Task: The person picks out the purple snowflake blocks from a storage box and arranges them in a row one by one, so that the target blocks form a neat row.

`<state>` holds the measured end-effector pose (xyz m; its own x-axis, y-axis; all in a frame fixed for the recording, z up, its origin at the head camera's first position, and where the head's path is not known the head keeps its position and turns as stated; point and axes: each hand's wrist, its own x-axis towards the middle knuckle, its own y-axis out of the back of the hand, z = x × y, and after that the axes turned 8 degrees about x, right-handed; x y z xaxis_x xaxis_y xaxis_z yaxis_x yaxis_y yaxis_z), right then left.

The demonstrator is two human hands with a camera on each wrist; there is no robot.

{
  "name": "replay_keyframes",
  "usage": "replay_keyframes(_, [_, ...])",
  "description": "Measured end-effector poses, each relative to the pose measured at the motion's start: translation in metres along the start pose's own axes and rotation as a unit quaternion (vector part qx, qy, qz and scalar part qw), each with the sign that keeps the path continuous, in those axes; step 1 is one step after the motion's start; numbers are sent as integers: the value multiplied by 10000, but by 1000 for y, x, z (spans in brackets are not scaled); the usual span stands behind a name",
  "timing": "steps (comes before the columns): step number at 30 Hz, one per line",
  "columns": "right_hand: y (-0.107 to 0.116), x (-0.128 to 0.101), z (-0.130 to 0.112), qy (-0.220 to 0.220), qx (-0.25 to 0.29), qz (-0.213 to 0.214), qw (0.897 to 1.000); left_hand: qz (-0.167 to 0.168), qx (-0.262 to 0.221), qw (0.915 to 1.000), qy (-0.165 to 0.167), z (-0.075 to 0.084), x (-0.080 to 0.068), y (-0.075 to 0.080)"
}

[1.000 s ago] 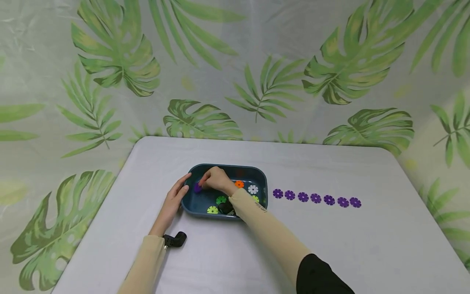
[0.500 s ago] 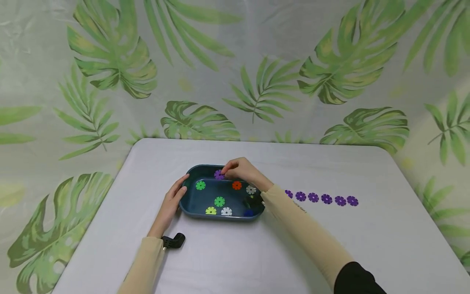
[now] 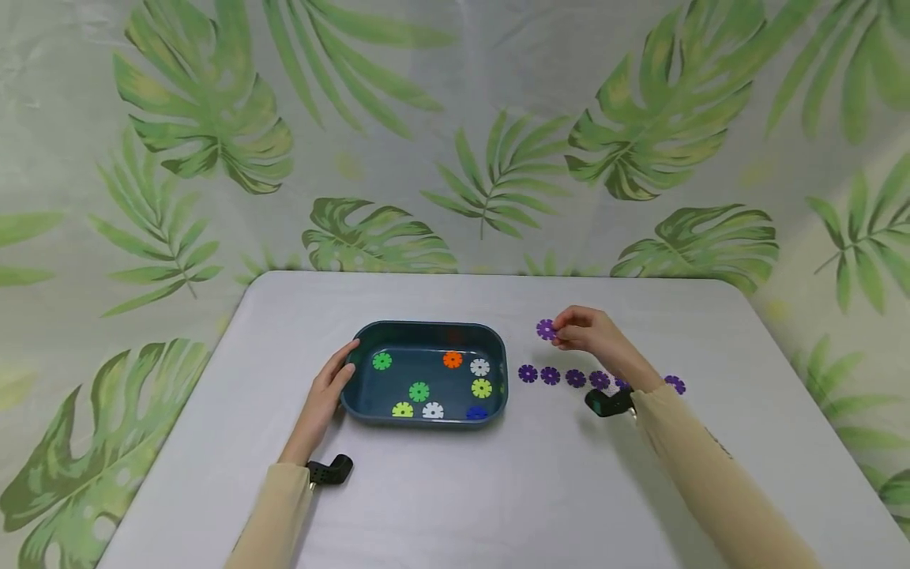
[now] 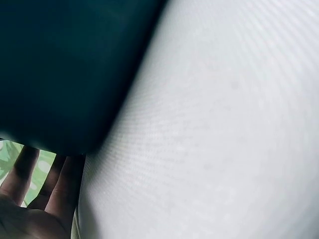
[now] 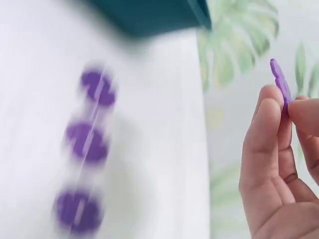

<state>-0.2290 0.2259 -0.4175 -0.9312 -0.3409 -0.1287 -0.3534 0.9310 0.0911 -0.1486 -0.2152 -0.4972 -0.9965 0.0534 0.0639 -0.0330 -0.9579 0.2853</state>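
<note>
My right hand (image 3: pixel 593 336) pinches a purple snowflake disc (image 3: pixel 546 329) between thumb and fingers, above the table to the right of the tray. The right wrist view has this disc (image 5: pixel 280 84) edge-on at the fingertips. Below the hand, several more purple discs (image 3: pixel 550 375) lie in a row, partly hidden by the wrist camera and forearm. My left hand (image 3: pixel 325 395) rests against the left end of the dark teal tray (image 3: pixel 426 422). In the left wrist view its fairly straight fingers (image 4: pixel 62 189) touch the tray wall (image 4: pixel 65 74).
Inside the tray lie loose discs: green (image 3: pixel 419 392), orange (image 3: pixel 453 359), white (image 3: pixel 479 367), yellow (image 3: pixel 481 388) and blue (image 3: pixel 477 412). A white cloth covers the table (image 3: pixel 455 490). Behind its far edge hangs a leaf-patterned curtain (image 3: pixel 398 158).
My right hand has lifted the purple disc from the tray's left part and carried it right, past the tray's right end. My left hand has stayed at the tray.
</note>
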Motion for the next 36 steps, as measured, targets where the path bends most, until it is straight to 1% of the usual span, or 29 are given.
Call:
replay_keyframes(4, [43,-30,17,29,-31,251,9997,-25,-72,10000,36,4,-2,1])
replay_keyframes(7, [75,-54,29,-42,-63,540,9985,-67,-130,9999,62,15,-7,2])
replay_keyframes(10, [104,-77,42,-154,-103,796,9967,-72,-86,9999,111,26,-11,2])
replay_keyframes(13, [128,-96,55,-342,-118,967,9947,-46,2,9999,144,33,-13,3])
replay_keyframes(16, [144,-110,65,-568,-6,1110,9922,-25,30,9999,99,35,-14,3])
replay_keyframes(18, [151,-116,71,-684,87,1216,9902,-23,8,9999,100,35,-14,4])
replay_keyframes(21, [157,-121,77,-846,-89,1319,9876,-38,-3,9999,98,33,-14,4])
replay_keyframes(26, [162,-123,82,-1034,-783,1406,9815,-73,9,9999,128,31,-12,4])
replay_keyframes(29, [165,-123,80,-1120,-1391,1390,9741,-115,71,9998,130,33,-12,4])
replay_keyframes(31, [165,-123,75,-1182,-1786,1396,9668,-123,167,9997,120,34,-12,6])
replay_keyframes(32, [164,-123,71,-1180,-1954,1415,9633,-110,212,9997,96,33,-11,7])
replay_keyframes(34, [159,-121,64,-1099,-2084,1438,9611,-40,424,9991,24,31,-9,10])
replay_keyframes(36, [147,-117,57,-868,-2267,1502,9584,115,719,9973,-129,31,-6,12])
